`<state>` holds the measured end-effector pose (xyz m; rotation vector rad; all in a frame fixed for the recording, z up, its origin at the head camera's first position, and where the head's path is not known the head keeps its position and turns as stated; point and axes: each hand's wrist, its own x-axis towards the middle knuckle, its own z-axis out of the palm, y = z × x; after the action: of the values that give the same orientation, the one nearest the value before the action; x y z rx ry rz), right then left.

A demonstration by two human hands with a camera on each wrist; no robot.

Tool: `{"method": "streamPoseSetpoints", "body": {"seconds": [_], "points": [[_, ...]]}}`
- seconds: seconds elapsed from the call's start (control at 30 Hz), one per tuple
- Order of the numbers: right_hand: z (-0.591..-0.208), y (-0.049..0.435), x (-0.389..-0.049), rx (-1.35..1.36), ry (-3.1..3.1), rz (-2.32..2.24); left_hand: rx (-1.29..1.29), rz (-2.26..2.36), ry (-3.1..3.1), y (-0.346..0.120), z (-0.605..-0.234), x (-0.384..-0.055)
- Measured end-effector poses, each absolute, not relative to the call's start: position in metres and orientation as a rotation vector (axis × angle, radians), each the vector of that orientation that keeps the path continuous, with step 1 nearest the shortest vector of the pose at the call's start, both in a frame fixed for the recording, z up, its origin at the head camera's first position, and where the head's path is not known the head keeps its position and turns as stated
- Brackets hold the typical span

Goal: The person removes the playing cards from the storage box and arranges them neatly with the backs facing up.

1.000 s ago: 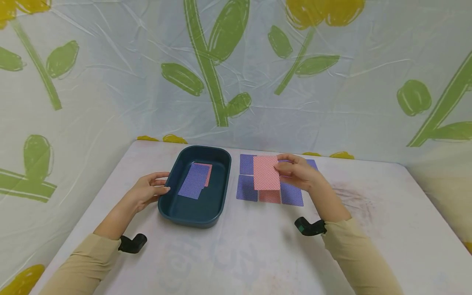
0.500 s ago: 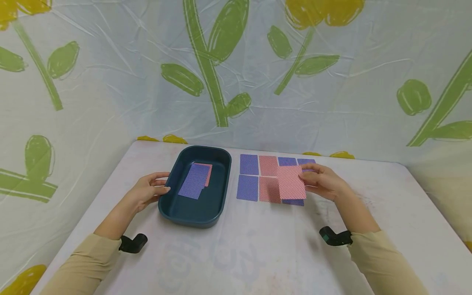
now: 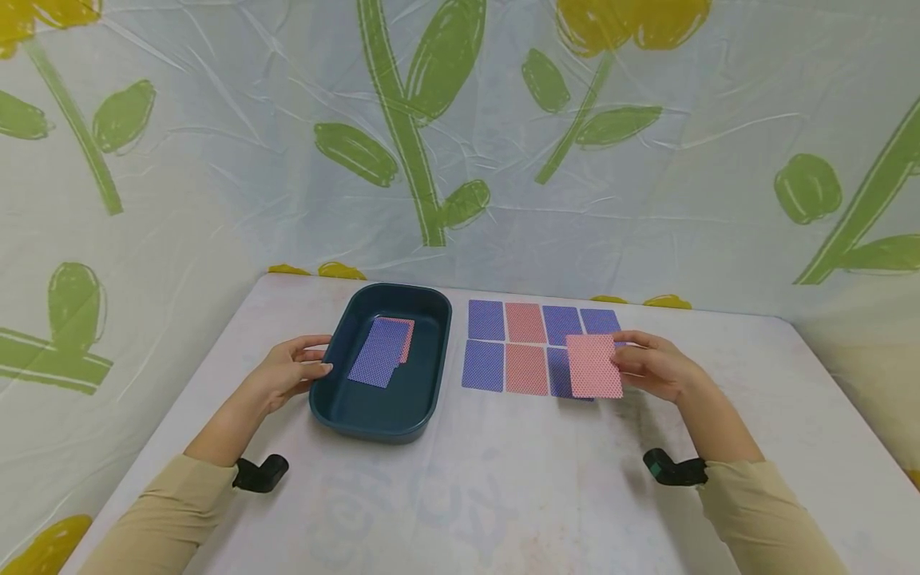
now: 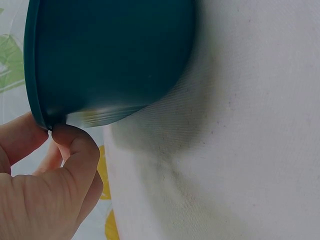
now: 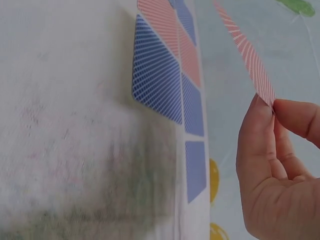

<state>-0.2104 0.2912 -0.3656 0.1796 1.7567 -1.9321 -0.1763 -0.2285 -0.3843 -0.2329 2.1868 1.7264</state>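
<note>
My right hand [image 3: 657, 369] pinches a red-backed playing card [image 3: 593, 367] at its right edge. In the right wrist view the card [image 5: 252, 62] tilts above the table between thumb and fingertips. Below it lie two rows of face-down cards, partly covered by the held one: a blue card [image 3: 483, 366], a red card [image 3: 526, 369] and another blue card [image 3: 559, 374] in front. My left hand [image 3: 286, 373] grips the left rim of a dark teal tray [image 3: 391, 415]. Inside the tray, a blue card [image 3: 378, 353] overlaps a red one [image 3: 409, 339].
The back row holds a blue card [image 3: 485, 321], a red card [image 3: 525, 323] and two more blue cards. A white cloth-like surface covers the table [image 3: 460, 479]. A flower-patterned sheet [image 3: 632, 224] hangs behind it.
My right hand has moved right and slightly toward me with the red card, uncovering the cards at the left and middle. The left hand and tray have stayed put.
</note>
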Motion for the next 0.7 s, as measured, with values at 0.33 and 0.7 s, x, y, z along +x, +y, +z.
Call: {"method": "streamPoseSetpoints", "body": {"seconds": [0.33, 0.7], "points": [[-0.379, 0.314, -0.215, 0.258, 1.725, -1.962, -0.228, 1.721, 2.197, -0.229, -0.386, -0.177], [-0.397, 0.329, -0.221, 0.385, 1.782, -1.931, -0.237, 1.729, 2.194, -0.229, -0.388, -0.177]]}}
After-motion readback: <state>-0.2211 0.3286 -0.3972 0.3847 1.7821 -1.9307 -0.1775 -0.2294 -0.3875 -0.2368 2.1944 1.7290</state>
